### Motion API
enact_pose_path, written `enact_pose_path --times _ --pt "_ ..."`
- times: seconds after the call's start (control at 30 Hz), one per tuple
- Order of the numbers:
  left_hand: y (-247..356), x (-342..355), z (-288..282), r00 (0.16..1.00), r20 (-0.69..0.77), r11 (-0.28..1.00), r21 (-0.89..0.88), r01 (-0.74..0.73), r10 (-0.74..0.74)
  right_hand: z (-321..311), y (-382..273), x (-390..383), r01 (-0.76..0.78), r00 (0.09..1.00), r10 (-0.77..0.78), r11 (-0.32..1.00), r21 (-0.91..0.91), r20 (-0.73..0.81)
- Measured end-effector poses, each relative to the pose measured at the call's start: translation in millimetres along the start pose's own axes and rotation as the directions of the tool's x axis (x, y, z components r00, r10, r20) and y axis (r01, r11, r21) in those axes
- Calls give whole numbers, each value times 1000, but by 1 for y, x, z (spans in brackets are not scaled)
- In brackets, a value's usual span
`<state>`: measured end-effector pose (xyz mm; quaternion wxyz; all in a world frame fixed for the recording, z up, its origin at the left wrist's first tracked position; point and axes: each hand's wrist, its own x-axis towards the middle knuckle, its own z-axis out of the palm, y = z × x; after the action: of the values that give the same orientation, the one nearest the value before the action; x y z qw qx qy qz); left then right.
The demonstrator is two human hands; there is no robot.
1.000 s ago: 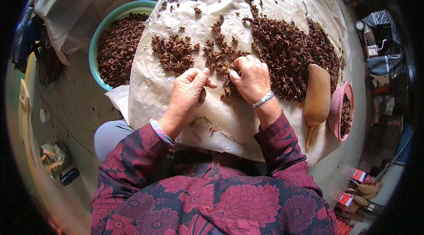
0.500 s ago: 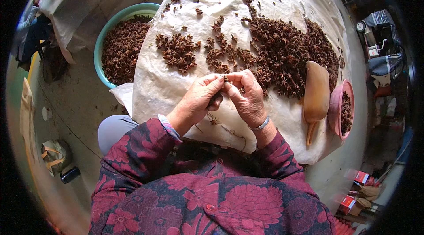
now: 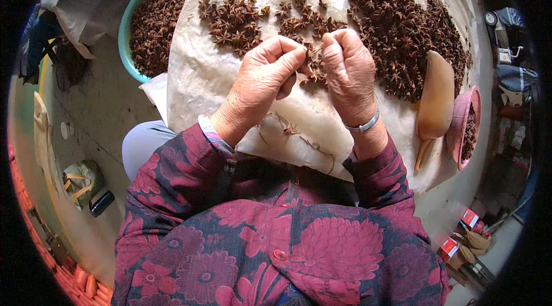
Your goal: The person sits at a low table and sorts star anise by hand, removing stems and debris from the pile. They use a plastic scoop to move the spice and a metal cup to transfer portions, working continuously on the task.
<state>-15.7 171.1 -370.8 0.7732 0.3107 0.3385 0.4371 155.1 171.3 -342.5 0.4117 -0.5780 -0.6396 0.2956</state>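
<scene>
My left hand [image 3: 267,79] is closed in a pinch at the centre, with what looks like a small brown star anise piece at its thumb and forefinger. Just to its right, my right hand [image 3: 349,76] has its fingers curled closed; what they hold, if anything, is hidden. Both are raised over a pale plastic sheet [image 3: 201,99], in front of small groups of star anise [image 3: 236,24] and a larger dark heap of the same [image 3: 391,36] to the right.
A turquoise basin [image 3: 125,47] full of brown spice stands at the left. A tan scoop [image 3: 434,96] lies at the right beside a pink bowl [image 3: 460,128] of brown pieces. A bag [image 3: 80,185] and a dark cylinder [image 3: 101,204] rest on the floor at lower left.
My hands came together at the fingertips, then parted slightly. My right hand's fingers have curled tighter. The sheet and spices now sit higher in the picture as the view has shifted.
</scene>
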Motion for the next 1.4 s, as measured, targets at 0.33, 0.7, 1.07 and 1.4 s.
enact_pose_path --times 0.33,0.7,1.07,1.4 --pt "19 -4 -10 976 -176 935 349 -62 131 -25 -20 -67 -237 785 169 971 37 595" --pt "11 -18 -8 995 102 788 613 -61 -2 9 7 -102 296 941 -224 908 -295 253" --pt "-19 -26 6 899 439 629 697 -345 7 -25 -1 -96 -83 970 45 985 150 240" --pt "-11 -20 6 898 299 854 502 139 -322 -32 -3 -84 -54 956 -5 980 192 294"
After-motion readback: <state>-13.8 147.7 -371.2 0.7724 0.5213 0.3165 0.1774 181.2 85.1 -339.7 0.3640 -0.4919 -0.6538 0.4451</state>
